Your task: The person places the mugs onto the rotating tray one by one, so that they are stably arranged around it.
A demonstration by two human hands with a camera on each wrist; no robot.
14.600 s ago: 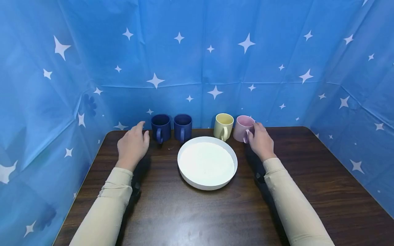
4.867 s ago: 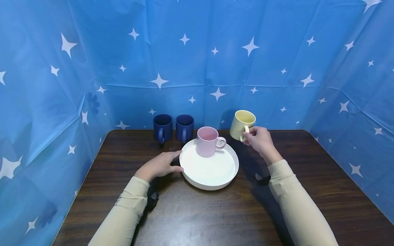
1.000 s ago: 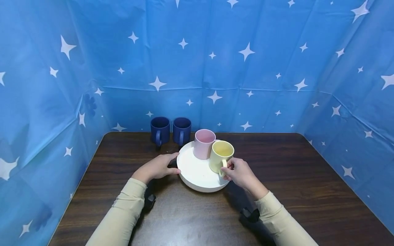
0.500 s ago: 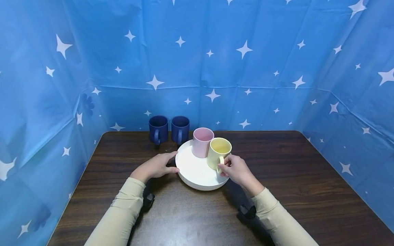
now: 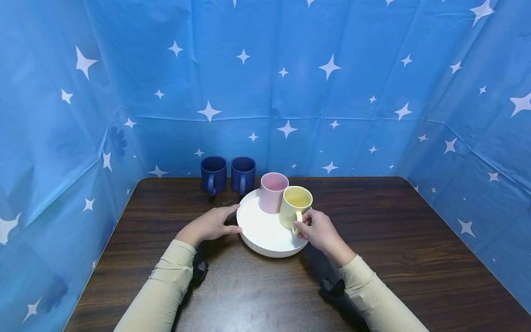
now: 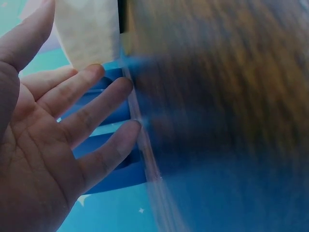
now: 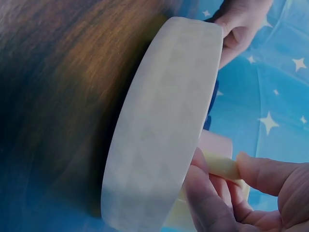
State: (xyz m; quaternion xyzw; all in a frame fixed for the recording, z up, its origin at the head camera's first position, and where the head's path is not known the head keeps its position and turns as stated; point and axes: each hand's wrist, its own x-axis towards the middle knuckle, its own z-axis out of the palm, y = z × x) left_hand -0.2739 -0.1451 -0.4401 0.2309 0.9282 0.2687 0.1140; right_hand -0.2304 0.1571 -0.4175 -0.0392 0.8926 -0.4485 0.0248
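Note:
A round white tray (image 5: 263, 235) with a low wall stands mid-table. My left hand (image 5: 209, 226) is at its left edge, thumb and fingertips against the rim; the left wrist view shows the fingers (image 6: 96, 108) extended and spread near the tray's wall (image 6: 89, 29). A yellow mug (image 5: 289, 213) stands upright in the right part of the tray. My right hand (image 5: 322, 233) pinches its handle (image 7: 223, 167) between thumb and fingers. Right behind it, to the left, a pink mug (image 5: 269, 201) stands upright in the tray, its handle hidden by the yellow mug.
Two dark blue mugs, one on the left (image 5: 213, 174) and one on the right (image 5: 243, 174), stand at the table's back edge, behind the tray's left side. Their handles face me. A blue curtain (image 5: 352, 83) with white stars encloses the back and sides of the dark wooden table (image 5: 406, 230).
The pink mug, then the yellow one, came from the back right into the tray. My left hand moved from beside the blue mugs to the tray's rim. Over the last half second, all is still.

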